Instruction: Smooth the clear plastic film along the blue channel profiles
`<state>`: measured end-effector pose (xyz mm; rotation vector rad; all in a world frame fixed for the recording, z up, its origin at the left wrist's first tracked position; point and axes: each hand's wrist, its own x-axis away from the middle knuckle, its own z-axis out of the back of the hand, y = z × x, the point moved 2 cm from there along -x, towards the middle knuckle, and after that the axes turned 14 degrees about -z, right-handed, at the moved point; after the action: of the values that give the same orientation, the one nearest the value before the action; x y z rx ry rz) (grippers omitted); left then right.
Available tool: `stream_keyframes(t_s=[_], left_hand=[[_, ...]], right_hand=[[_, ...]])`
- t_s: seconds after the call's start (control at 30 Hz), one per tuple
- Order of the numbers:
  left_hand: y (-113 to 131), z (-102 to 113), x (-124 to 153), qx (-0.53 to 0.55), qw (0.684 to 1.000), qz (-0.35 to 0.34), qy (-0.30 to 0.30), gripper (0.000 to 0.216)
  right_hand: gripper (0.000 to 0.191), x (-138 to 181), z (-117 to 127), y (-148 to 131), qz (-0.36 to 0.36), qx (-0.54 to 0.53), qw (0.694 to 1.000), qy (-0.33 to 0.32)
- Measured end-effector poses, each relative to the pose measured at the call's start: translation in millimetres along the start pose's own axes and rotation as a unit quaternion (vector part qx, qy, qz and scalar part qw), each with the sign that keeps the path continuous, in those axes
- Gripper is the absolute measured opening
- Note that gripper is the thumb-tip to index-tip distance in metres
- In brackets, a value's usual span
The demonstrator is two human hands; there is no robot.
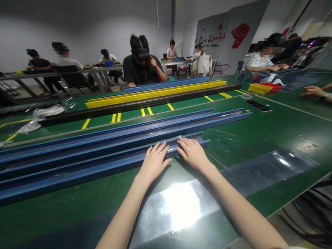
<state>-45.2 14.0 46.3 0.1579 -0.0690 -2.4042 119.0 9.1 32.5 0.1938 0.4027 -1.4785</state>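
Both hands rest on the near long blue channel rail point(92, 165), which lies on the green table point(76, 212). My left hand point(154, 159) has its fingers spread over the rail's trough, thumb pointing right. Just to the right, my right hand point(191, 151) lies with fingers stretched over the same rail near its right end. Neither hand is wrapped round anything that I can see. Behind this rail runs another pair of blue rails point(121, 131). A clear plastic film sheet point(265, 173) lies flat under my forearms.
Farther back lie a yellow rail point(156, 94), a dark rail point(133, 106) and another blue rail point(181, 82). A phone point(258, 105) and a yellow tray point(259, 88) stand at the right. A person point(142, 64) sits opposite. Another person's hands point(314, 91) rest at the right.
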Motion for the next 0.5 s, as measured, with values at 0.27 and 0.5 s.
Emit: stream_keyframes(t_s=[0.27,0.5], left_hand=[[-0.5,6.7,2.0,0.01,1.0,0.012,-0.007,0.046],[1.0,8.0,1.7,0.009,1.0,0.01,0.018,0.047]], right_hand=[[0.041,-8.9,9.3,46.8,-0.144,0.065,0.987,0.029],[0.043,-7.7,-0.4,39.8,-0.108,0.082,0.991,0.021]])
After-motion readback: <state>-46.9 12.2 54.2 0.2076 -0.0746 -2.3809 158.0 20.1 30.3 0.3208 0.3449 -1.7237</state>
